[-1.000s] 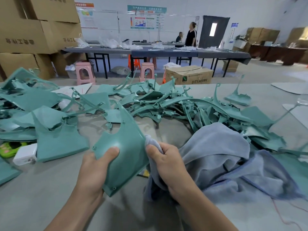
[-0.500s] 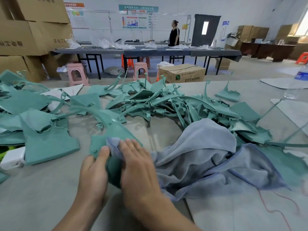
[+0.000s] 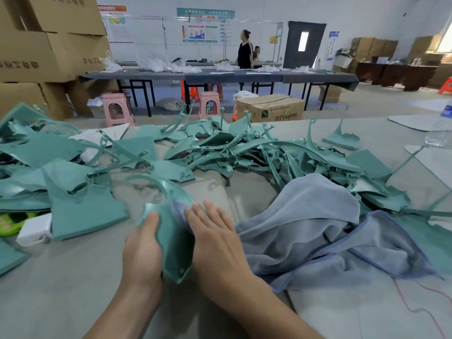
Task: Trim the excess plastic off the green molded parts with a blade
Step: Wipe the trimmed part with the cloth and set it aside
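A curved green molded part is held upright on the table in front of me. My left hand grips its left edge, thumb on the front face. My right hand lies flat with straight fingers against the part's right side, pressing a corner of the blue-grey towel onto it. A big heap of green molded parts spreads across the table behind. More green parts lie at the left. No blade shows in view.
A white charger block and a bright green item sit at the left table edge. A water bottle stands far right. Cardboard boxes, pink stools and a long table with a person beside it are beyond.
My right hand went from bunching the towel beside the part to lying flat on it, and has slid the towel up along the part. The part has tilted more upright.
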